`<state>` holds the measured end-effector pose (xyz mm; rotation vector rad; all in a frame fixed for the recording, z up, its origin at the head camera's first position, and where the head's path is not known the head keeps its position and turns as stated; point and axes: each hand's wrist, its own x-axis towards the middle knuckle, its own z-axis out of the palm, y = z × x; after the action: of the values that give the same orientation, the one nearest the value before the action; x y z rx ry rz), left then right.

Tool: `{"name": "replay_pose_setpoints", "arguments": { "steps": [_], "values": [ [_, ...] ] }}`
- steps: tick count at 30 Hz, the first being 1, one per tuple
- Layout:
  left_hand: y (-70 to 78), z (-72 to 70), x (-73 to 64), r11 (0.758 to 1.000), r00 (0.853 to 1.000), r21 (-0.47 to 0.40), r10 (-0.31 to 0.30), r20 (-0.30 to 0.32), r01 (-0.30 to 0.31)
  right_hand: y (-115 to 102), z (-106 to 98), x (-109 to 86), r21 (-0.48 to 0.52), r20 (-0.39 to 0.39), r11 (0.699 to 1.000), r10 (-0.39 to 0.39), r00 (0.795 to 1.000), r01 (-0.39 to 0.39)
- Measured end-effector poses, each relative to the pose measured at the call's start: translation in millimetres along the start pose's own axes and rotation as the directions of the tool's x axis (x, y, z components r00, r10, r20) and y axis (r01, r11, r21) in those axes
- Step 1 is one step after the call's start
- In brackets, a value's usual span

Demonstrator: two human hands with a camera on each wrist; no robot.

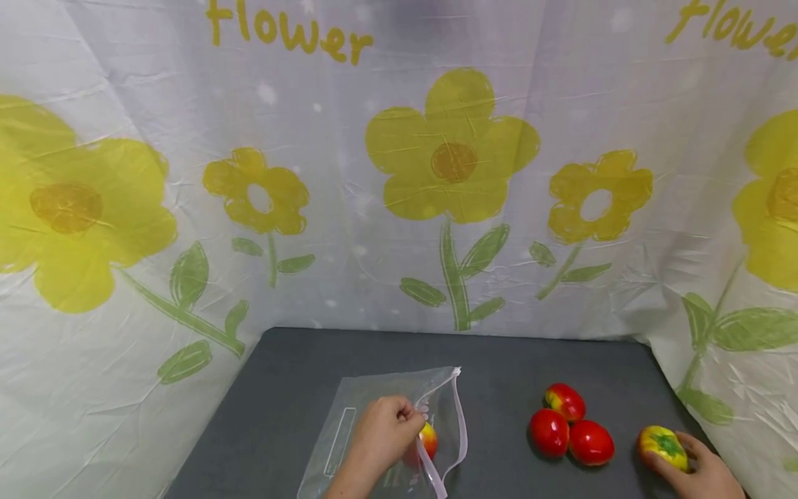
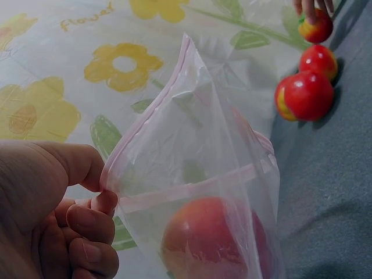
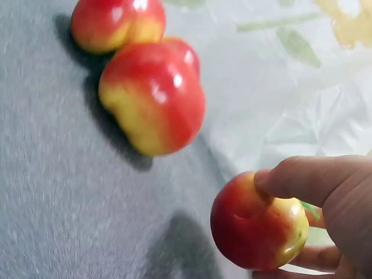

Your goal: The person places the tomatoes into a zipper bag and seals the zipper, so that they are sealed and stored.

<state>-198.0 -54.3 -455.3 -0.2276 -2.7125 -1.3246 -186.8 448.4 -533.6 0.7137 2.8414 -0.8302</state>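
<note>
My left hand [image 1: 382, 438] pinches the mouth edge of a clear zip bag [image 1: 361, 398] with a pale pink closure. The bag's mouth gapes towards the right. Inside lies a glossy red-and-yellow fruit [image 2: 200, 238], seen through the plastic. Over at the right of the table, my right hand [image 1: 711, 468] grips another red-and-yellow fruit [image 1: 657, 443] with a green top, thumb on one side and fingers on the other. In the right wrist view this held fruit [image 3: 253, 224] appears close to the tabletop; whether it touches is unclear.
Three similar fruits, one at the back [image 1: 565, 400], one at the left [image 1: 548, 432] and one at the right [image 1: 591, 443], cluster between the bag and my right hand. A flower-printed sheet [image 1: 349, 277] hangs behind and beside the dark grey table [image 1: 492, 367].
</note>
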Motion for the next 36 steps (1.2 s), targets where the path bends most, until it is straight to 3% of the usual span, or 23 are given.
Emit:
{"name": "replay_pose_setpoints", "arguments": {
  "steps": [4,12,21,29,36],
  "values": [
    [0.2,-0.4,0.2,1.0,1.0,-0.003,-0.003,0.001,0.003,-15.6,-6.1,-13.0,0.005,-0.022,0.998,-0.056,0.998,0.056],
    [1.0,-1.6,1.1,1.0,1.0,0.009,0.012,-0.001,-0.012,-49.6,-19.7,-32.7,0.009,0.02,0.987,-0.16,0.987,0.16],
    [1.1,-1.4,2.4,1.0,1.0,-0.002,0.012,0.008,-0.012,-85.3,-14.8,-58.0,0.023,-0.029,0.978,-0.208,0.978,0.208],
    [0.9,-0.8,1.0,1.0,1.0,0.004,0.025,0.002,-0.025,-112.8,-10.0,-73.3,0.003,0.018,0.952,-0.307,0.951,0.307],
    [1.5,0.2,0.9,1.0,1.0,-0.016,0.021,0.006,-0.021,-136.5,-1.0,-89.0,0.028,-0.004,0.915,-0.402,0.916,0.402]
  ]
}}
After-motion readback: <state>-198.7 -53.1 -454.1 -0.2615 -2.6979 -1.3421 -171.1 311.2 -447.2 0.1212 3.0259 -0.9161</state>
